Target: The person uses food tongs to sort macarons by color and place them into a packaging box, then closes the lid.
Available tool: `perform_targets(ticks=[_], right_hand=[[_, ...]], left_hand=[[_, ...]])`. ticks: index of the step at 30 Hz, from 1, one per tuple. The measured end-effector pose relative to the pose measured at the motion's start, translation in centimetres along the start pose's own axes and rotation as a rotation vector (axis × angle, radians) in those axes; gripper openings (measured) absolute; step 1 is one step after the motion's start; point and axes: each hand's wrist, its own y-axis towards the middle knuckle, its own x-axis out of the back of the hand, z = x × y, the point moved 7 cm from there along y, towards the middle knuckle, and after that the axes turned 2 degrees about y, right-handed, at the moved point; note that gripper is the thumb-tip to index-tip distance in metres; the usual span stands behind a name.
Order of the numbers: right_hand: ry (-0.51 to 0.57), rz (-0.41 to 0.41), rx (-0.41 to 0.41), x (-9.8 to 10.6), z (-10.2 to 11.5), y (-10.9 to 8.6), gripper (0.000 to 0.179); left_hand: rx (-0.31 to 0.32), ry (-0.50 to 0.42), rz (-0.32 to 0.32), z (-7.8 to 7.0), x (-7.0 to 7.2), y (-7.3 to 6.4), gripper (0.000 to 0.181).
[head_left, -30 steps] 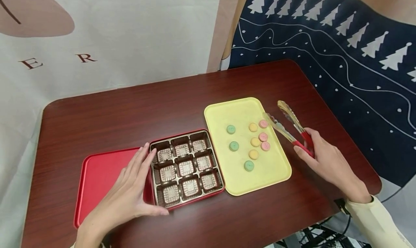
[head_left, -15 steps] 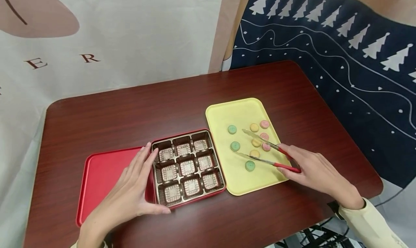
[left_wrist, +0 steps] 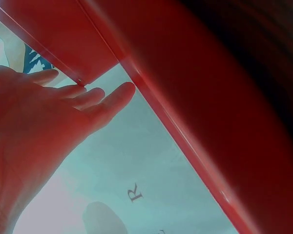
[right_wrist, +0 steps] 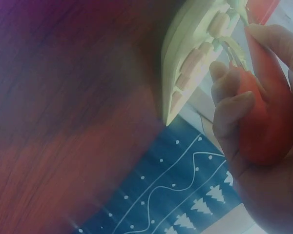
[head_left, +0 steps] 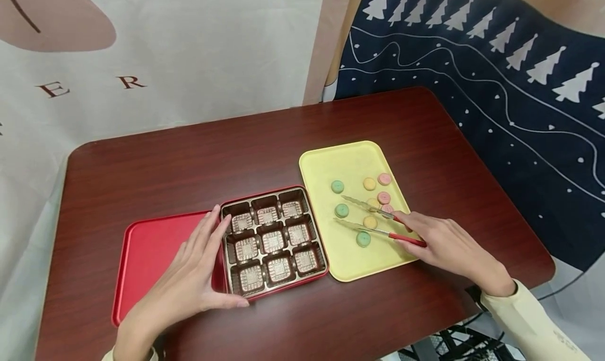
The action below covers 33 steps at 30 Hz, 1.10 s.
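My right hand [head_left: 456, 248] grips a pair of tongs [head_left: 407, 239] by the red handles. The tongs' arms stand apart over the yellow tray [head_left: 326, 166], and a yellow macaron [head_left: 370, 223] lies between them in the head view. Green macarons [head_left: 337, 186] and pink macarons [head_left: 384, 179] lie around it, some partly behind the upper arm. My left hand [head_left: 186, 277] rests along the left side of a red box [head_left: 302, 284], fingers extended, thumb at the near corner. A dark plastic insert [head_left: 272, 255] with several bare square compartments fills the box.
A red lid [head_left: 151, 245] lies left of the box, partly beneath my left forearm. The yellow tray sits right against the box's right side. All of it is on a dark wooden table [head_left: 189, 166] backed by hanging cloths [head_left: 212, 45].
My right hand has brought the tongs leftward from beyond the tray's right edge to over the macarons, with a small further shift left lately. My left hand stays at the box.
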Motion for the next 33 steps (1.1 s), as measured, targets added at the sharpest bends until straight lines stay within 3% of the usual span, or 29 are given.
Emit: perform_targets(ticks=[10, 17, 25, 33], right_hand=[[-0.002, -0.005, 0.051, 0.01, 0.43, 0.05, 0.067], [0.002, -0.033, 0.109, -0.1, 0.82, -0.14, 0.069], [0.011, -0.065, 0.142, -0.11, 0.78, -0.43, 0.046], [0.002, -0.072, 0.148, 0.02, 0.63, -0.41, 0.043]], left_hand=[[-0.027, 0.002, -0.016, -0.13, 0.28, 0.13, 0.152], [0.0, 0.009, 0.014, 0.01, -0.08, -0.02, 0.151], [0.009, 0.019, 0.019, 0.01, -0.35, -0.18, 0.15], [0.007, 0.024, 0.012, 0.03, -0.23, -0.06, 0.15]])
